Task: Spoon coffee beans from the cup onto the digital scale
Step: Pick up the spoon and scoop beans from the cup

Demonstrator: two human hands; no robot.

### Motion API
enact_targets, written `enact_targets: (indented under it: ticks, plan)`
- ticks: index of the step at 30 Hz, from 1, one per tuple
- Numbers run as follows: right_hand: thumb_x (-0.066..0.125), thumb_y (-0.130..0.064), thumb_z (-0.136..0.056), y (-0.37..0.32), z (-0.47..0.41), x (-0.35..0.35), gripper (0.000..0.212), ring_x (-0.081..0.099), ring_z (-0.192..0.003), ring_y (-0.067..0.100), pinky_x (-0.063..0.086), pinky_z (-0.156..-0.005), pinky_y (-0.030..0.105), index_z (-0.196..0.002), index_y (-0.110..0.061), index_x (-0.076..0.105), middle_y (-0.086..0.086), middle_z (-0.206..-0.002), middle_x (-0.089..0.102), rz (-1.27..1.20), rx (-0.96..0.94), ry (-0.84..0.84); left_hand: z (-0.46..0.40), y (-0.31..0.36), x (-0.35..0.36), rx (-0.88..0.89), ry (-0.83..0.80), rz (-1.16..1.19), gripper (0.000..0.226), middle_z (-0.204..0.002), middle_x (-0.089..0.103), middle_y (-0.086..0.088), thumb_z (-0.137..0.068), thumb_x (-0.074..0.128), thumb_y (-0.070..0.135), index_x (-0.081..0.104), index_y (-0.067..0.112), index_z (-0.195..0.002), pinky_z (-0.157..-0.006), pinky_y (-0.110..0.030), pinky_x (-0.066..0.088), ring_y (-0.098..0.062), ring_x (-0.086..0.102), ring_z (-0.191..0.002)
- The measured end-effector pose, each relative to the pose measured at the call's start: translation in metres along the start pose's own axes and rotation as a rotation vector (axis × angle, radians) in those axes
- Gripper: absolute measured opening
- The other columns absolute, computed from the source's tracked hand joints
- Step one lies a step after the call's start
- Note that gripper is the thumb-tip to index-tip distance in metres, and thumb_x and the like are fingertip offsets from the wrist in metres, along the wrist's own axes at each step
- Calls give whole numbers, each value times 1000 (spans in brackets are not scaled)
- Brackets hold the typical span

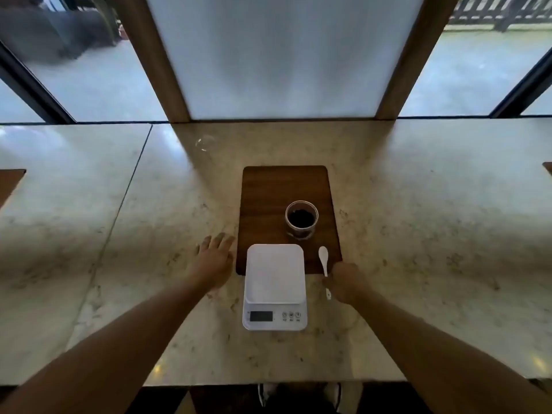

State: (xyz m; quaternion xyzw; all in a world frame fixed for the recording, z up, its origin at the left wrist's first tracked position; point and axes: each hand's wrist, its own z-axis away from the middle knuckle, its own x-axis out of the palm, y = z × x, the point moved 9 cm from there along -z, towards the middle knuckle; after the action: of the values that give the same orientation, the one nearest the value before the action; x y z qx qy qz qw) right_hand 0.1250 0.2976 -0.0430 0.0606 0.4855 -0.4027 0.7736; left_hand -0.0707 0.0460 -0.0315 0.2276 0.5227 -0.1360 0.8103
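Right hand [346, 282] closing on the white spoon [324, 261] handle, grip unclear; left hand [215, 258] flat, open. A careless scoop could topple the cup [301, 218] at 12 o'clock.

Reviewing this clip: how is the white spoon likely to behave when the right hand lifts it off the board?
The white spoon looks thin and small, so it is probably light and stiff. Its glossy finish suggests it may be slippery in the fingers. It lies flat, bowl on the wooden board, handle under the right hand, so it seems likelier to pivot or slide than roll.
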Motion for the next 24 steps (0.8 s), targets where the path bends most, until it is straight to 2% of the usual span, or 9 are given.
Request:
enact_targets:
  ticks: [3, 6, 10, 13, 16, 17, 20, 22, 24]
  plan:
    - [60, -27, -92, 4, 3, 7, 16, 62, -74, 23, 49, -64, 31, -89, -11, 62, 11, -94, 71, -32, 65, 69, -1, -4, 15, 25, -16, -14, 54, -166, 11, -5, -102, 20, 39, 14, 27, -155, -121, -53, 10, -32, 4, -152]
    - [60, -25, -92, 6, 7, 14, 17, 67, -81, 28, 55, -69, 36, -93, -8, 64, 11, -92, 70, -22, 93, 107, -5, -6, 29, 29, 2, 30, 57, -167, 0, -5, -102, 14, 39, 6, 24, -156, -122, -52, 2, -28, -8, -152]
    - [56, -24, -94, 7, 0, 23, 19, 65, -80, 26, 55, -69, 35, -92, -9, 67, 10, -90, 67, 1, 76, 88, -21, -14, 38, 18, 52, 9, 60, -166, -12, -5, -102, 15, 38, -4, 19, -156, -121, -48, -5, -24, -21, -149]
    - [55, -20, -96, 12, -4, 21, 17, 66, -77, 24, 53, -67, 33, -89, -7, 65, 10, -86, 68, -57, 79, 96, -30, -14, 42, 13, 75, -1, 61, -165, -16, -6, -103, 15, 39, -7, 19, -155, -120, -47, -11, -23, -24, -148]
    - [54, -18, -98, 17, -2, 1, 29, 60, -59, 17, 44, -52, 25, -69, -15, 57, 5, -67, 63, -187, 82, 199, -37, -13, 50, -6, 96, 15, 59, -166, -8, -7, -103, 15, 38, -1, 17, -156, -120, -51, -10, -24, -18, -150]
    - [54, -18, -97, 19, -1, -10, 33, 57, -53, 16, 42, -49, 27, -64, -16, 54, 4, -61, 61, -249, 82, 247, -38, -11, 51, -7, 116, 13, 59, -167, -5, -8, -103, 15, 38, 2, 16, -156, -120, -52, -9, -25, -15, -151]
    - [51, -20, -98, 15, 1, -44, 29, 63, -51, 23, 52, -50, 38, -73, -9, 59, 7, -60, 65, -373, 48, 351, -33, -9, 51, 15, 171, -15, 63, -166, 0, -10, -100, 8, 42, 8, 14, -156, -120, -51, -9, -26, -10, -152]
    - [49, -22, -100, 4, 3, -69, 26, 63, -50, 21, 49, -46, 33, -78, -11, 58, 4, -61, 64, -392, -30, 439, -30, -9, 48, 27, 226, -19, 66, -166, 6, -10, -98, 8, 43, 14, 14, -156, -121, -50, -7, -26, -7, -152]
    - [49, -23, -100, -10, 6, -94, 22, 59, -50, 14, 40, -43, 21, -81, -17, 59, -1, -60, 60, -363, -126, 537, -31, -9, 46, 25, 269, -7, 64, -165, 13, -10, -98, 15, 42, 20, 14, -155, -122, -51, -3, -25, -3, -152]
